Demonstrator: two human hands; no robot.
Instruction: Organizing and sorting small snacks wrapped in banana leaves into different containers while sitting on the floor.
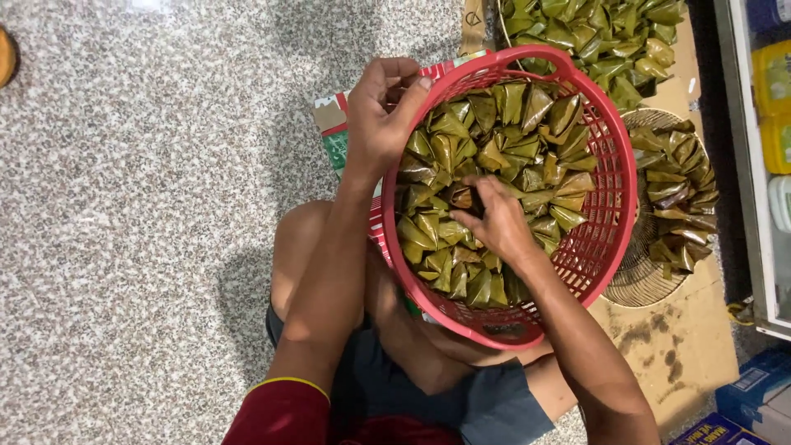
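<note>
Speckled grey-and-white stone floor: fills the left half of the view; an orange-brown round object at the far left edge is cut off and cannot be identified.

Brown cardboard sheet: lies on the floor at right, stained with dark patches, partly hidden under the baskets.

Red plastic basket: round, slotted wall, resting on the seated person's lap; its near rim hides part of the legs. It is filled with leaf-wrapped parcels, green to olive, folded into pyramid shapes.

Second heap of like parcels: top edge, cut off by the frame; its container barely shows.

Woven wire tray: right of the red basket, half hidden behind it, bearing more parcels.

Red, white and green printed carton: flattened beneath the basket, only a corner visible.

Blue boxes: lower right corner, cut off. Yellow and white containers, right edge, cut off.

Left hand: grip clenched on the basket's rim.

Right hand: inside the basket, fingers pinching one darker parcel at the heap's middle.
</note>
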